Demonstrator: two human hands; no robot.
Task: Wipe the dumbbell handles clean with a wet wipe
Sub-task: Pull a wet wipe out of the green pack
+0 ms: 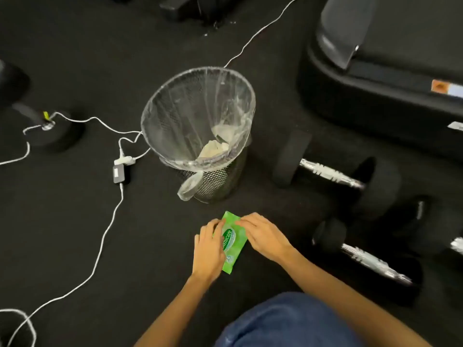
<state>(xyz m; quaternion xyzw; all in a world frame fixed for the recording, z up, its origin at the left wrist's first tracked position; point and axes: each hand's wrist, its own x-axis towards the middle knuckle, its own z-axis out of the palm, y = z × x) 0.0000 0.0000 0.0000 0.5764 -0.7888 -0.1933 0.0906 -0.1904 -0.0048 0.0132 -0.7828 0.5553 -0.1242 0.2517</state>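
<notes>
A green wet-wipe pack lies on the black floor in front of me. My left hand presses down on its left side and holds it. My right hand rests on the pack's top right, fingertips pinched at the label flap. Two black dumbbells with chrome handles lie to the right: one farther away, one nearer. A third chrome handle shows at the right edge.
A mesh waste bin lined with a clear bag, holding crumpled used wipes, stands just beyond the pack. White cables and a charger trail across the floor at left. A large black machine base fills the upper right.
</notes>
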